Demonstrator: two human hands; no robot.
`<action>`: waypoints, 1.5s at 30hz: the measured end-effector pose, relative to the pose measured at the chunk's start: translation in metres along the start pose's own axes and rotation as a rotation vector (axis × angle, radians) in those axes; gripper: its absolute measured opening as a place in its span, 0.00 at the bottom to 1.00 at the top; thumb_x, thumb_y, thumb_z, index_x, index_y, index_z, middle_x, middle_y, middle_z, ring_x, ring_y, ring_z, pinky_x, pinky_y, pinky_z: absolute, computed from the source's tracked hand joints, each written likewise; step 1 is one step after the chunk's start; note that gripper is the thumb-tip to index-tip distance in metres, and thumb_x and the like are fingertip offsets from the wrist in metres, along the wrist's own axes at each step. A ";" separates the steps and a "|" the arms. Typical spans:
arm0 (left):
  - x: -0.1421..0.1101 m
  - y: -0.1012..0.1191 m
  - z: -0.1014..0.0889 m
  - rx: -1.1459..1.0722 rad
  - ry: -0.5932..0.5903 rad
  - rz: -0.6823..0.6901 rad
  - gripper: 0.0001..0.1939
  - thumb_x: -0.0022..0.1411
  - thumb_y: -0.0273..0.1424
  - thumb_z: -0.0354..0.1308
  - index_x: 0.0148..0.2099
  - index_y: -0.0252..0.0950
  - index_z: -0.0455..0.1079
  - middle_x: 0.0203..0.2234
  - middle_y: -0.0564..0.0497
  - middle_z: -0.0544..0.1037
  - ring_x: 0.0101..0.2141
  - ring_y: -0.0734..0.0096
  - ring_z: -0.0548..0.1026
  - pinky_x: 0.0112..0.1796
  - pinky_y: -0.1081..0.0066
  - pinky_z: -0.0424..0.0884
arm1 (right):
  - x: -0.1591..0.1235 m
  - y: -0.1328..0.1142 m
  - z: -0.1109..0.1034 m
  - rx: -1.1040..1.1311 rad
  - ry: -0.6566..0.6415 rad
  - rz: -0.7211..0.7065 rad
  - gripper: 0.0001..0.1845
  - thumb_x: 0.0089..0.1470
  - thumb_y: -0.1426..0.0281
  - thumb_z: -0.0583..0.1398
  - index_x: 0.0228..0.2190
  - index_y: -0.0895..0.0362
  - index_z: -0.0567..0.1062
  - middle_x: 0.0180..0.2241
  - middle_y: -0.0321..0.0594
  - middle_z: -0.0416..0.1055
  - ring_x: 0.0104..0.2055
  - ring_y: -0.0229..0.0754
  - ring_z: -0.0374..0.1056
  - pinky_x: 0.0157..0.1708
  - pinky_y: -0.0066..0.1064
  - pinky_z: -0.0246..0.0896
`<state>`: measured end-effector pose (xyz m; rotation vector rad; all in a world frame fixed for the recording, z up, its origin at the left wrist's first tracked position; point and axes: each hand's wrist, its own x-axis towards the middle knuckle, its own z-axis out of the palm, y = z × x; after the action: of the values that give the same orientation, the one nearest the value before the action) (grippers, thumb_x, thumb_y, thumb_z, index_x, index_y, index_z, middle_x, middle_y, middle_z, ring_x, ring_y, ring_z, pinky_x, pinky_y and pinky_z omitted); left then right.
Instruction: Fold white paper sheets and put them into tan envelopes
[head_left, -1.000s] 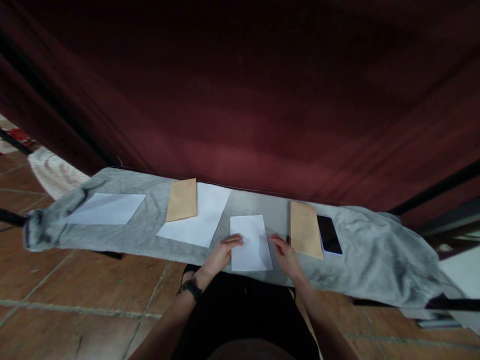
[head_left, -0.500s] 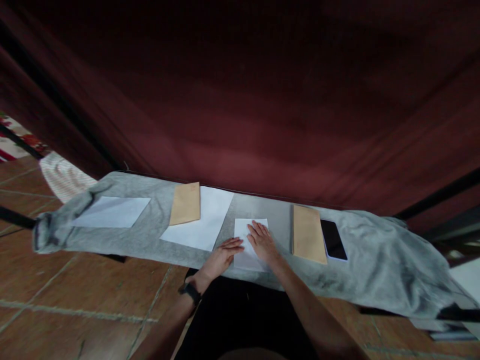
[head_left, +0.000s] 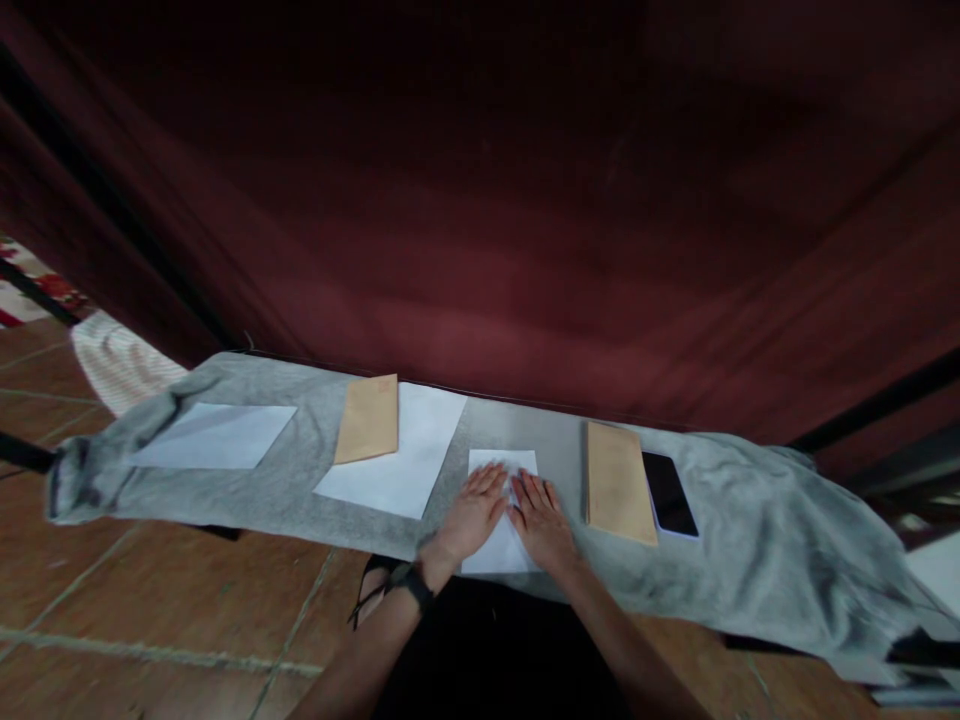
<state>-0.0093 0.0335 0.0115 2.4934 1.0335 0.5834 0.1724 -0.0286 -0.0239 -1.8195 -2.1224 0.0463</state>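
Note:
A narrow white sheet of paper (head_left: pixel 501 556) lies on the grey cloth in front of me. My left hand (head_left: pixel 476 508) rests flat on its left half, fingers stretched out. Beside it, my right hand (head_left: pixel 541 518) presses flat on the paper's right half, its fingers also extended. The two hands nearly meet at the middle of the sheet, hiding part of it. To the right lies a stack of brown envelopes (head_left: pixel 619 482), apart from my right hand.
Right of the envelopes lies a phone (head_left: pixel 670 495). On the left, another brown envelope (head_left: pixel 369 420) lies on a larger white sheet (head_left: pixel 427 450). Farther left is one more white sheet (head_left: pixel 217 436). Grey cloth (head_left: pixel 765 530) covers the bench, and a dark red curtain (head_left: pixel 480 250) hangs behind.
My left hand has moved up and right onto the paper, next to my right hand. The right hand has shifted slightly right and down. The whole view has tilted a little.

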 end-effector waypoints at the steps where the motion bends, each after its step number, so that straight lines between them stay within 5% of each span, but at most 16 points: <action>1: 0.009 0.005 0.007 0.038 -0.023 -0.018 0.24 0.71 0.32 0.46 0.67 0.34 0.60 0.67 0.42 0.60 0.67 0.59 0.55 0.66 0.51 0.52 | -0.001 -0.001 0.001 -0.006 0.003 0.000 0.28 0.68 0.63 0.50 0.66 0.57 0.59 0.68 0.50 0.50 0.70 0.51 0.48 0.67 0.54 0.44; 7: 0.026 -0.007 0.031 0.197 0.032 -0.124 0.28 0.72 0.41 0.43 0.69 0.34 0.56 0.67 0.41 0.59 0.68 0.56 0.51 0.66 0.50 0.48 | -0.002 -0.005 0.000 -0.022 0.038 0.032 0.28 0.67 0.66 0.50 0.65 0.58 0.59 0.68 0.50 0.53 0.69 0.51 0.51 0.67 0.53 0.45; 15: 0.011 -0.026 0.022 0.203 0.075 -0.158 0.33 0.72 0.43 0.43 0.70 0.27 0.53 0.68 0.35 0.56 0.68 0.53 0.52 0.66 0.52 0.48 | -0.017 -0.005 -0.005 -0.008 0.047 0.063 0.31 0.68 0.63 0.48 0.68 0.61 0.53 0.68 0.52 0.52 0.69 0.52 0.52 0.67 0.53 0.45; 26: 0.008 -0.027 0.018 0.202 0.062 -0.101 0.28 0.72 0.43 0.45 0.68 0.36 0.58 0.68 0.41 0.57 0.68 0.54 0.52 0.66 0.51 0.48 | -0.074 0.003 -0.029 0.047 -0.014 -0.064 0.33 0.68 0.59 0.50 0.69 0.56 0.50 0.68 0.45 0.51 0.69 0.50 0.52 0.68 0.48 0.47; 34: -0.050 -0.005 -0.006 0.137 -0.127 0.083 0.29 0.71 0.44 0.49 0.69 0.41 0.56 0.69 0.44 0.57 0.68 0.59 0.54 0.66 0.51 0.48 | -0.079 0.007 -0.040 0.053 -0.087 -0.105 0.39 0.65 0.54 0.53 0.68 0.58 0.51 0.69 0.47 0.49 0.70 0.50 0.49 0.68 0.48 0.47; 38: -0.076 0.002 -0.020 0.083 -0.189 0.155 0.37 0.65 0.39 0.59 0.71 0.43 0.50 0.70 0.44 0.53 0.68 0.56 0.52 0.66 0.49 0.50 | -0.079 0.005 -0.041 0.046 -0.092 -0.104 0.40 0.63 0.54 0.55 0.68 0.58 0.51 0.70 0.48 0.47 0.70 0.51 0.48 0.68 0.49 0.45; 45: -0.078 -0.002 -0.024 -0.004 -0.195 0.092 0.35 0.61 0.23 0.57 0.69 0.45 0.58 0.68 0.48 0.58 0.67 0.60 0.56 0.66 0.50 0.54 | -0.079 0.003 -0.042 0.056 -0.126 -0.110 0.40 0.62 0.55 0.58 0.68 0.56 0.52 0.70 0.49 0.47 0.70 0.51 0.47 0.69 0.50 0.44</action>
<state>-0.0723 -0.0177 0.0129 2.5448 0.8481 0.3592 0.1965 -0.1128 -0.0043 -1.7069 -2.2802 0.1964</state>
